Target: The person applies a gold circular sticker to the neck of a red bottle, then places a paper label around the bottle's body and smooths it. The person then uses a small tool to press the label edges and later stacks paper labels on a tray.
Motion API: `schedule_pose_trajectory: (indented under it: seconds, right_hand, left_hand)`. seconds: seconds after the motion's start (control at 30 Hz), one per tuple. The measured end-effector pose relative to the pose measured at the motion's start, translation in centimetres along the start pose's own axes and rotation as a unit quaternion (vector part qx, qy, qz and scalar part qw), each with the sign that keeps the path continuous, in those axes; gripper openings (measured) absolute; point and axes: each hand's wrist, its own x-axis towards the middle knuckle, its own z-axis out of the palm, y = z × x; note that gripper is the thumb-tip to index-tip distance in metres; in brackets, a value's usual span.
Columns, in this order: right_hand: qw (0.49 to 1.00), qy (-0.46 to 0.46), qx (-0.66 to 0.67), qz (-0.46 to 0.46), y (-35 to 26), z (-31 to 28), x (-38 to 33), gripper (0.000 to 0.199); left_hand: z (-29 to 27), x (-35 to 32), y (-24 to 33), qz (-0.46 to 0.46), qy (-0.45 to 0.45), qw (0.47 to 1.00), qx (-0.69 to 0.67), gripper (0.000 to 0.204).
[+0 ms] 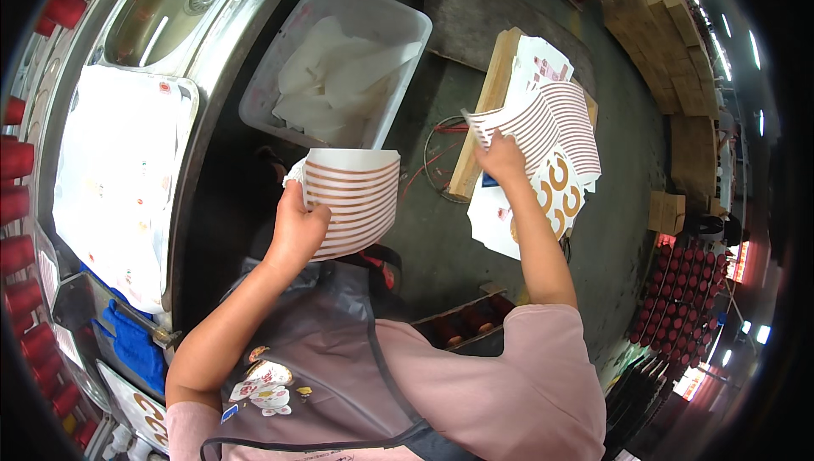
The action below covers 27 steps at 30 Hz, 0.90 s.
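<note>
My left hand [298, 228] is closed on the edge of a curved white sheet with brown stripes [354, 202], thumb on its face. A crumpled white wad [294, 174], perhaps cloth or tissue, shows at the sheet's upper left corner, by the fingers. Off to the right, my right hand [504, 158] pinches another brown-striped sheet [530, 122], which bends up at its left end. Under it lies a pile of printed sheets: more striped ones [574, 122] and one with brown ring-like arcs [560, 189]. A wooden board or stand [483, 113] supports the pile.
A translucent plastic tub [254, 92] holding whitish sheets stands ahead. To the left is a metal counter with a sink [174, 16] and white printed sheets [123, 181]. Blue gloves [131, 346] hang below. Red cylinders [682, 304] fill racks right; cardboard boxes [666, 211] stand nearby.
</note>
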Motion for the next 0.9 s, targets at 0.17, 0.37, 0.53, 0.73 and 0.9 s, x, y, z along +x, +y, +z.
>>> schedule_pose_trajectory:
  seconds: [0.17,0.37,0.53,0.73,0.9]
  right_hand:
    - [0.999,-0.013,-0.045,0.017,0.3,0.0,1.0,0.036]
    - [0.997,0.043,-0.025,0.053,-1.2,-2.6,0.5,0.024]
    - [0.983,0.134,0.098,0.083,2.2,-7.5,-1.2,0.031]
    - [0.944,0.206,0.244,0.079,4.5,-11.7,-6.0,0.031]
    - [0.904,0.246,0.343,0.064,2.7,-13.2,-10.6,0.025]
  left_hand:
    - [0.0,0.2,-0.5,0.004,-0.013,0.998,-0.061,0.05]
    - [-0.7,-0.1,-1.0,0.04,-0.01,0.996,-0.079,0.053]
    - [0.1,1.0,0.5,0.055,-0.053,0.989,-0.125,0.056]
    - [3.1,2.6,2.0,0.144,-0.061,0.983,-0.095,0.043]
    - [9.1,3.4,3.7,0.262,-0.088,0.96,-0.044,0.032]
